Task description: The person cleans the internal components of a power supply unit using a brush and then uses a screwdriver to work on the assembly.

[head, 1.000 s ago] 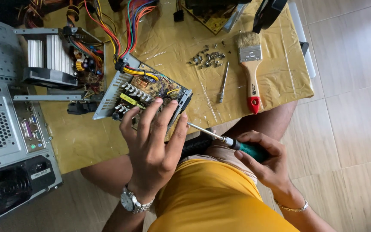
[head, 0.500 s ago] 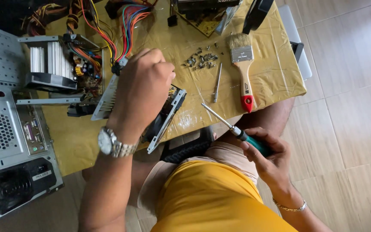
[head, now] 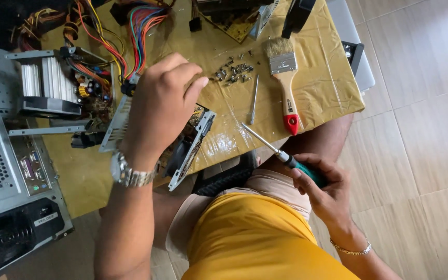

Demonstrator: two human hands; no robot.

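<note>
My left hand (head: pixel 162 106) reaches across the open power supply unit (head: pixel 193 150), palm down, thumb pressed against the fingertips. Its fingertips stop just left of a small pile of screws (head: pixel 234 72); whether anything sits in the pinch is hidden. My right hand (head: pixel 327 192) rests over my lap and grips a green-handled screwdriver (head: pixel 281 155). The screwdriver's tip points up-left at the table's front edge. A thin metal rod (head: pixel 254 98) lies beside the screws.
A paintbrush (head: pixel 284 85) with a red-tipped handle lies right of the screws on the yellow-brown table cover (head: pixel 333 78). A grey computer case (head: pixel 6 181) stands at left, a finned heatsink (head: pixel 42 88) and coloured cables (head: pixel 141 21) behind it. Tiled floor lies to the right.
My left hand left the power supply's board, turned palm down and moved up and right toward the screws. My right hand with the screwdriver stayed over my lap.
</note>
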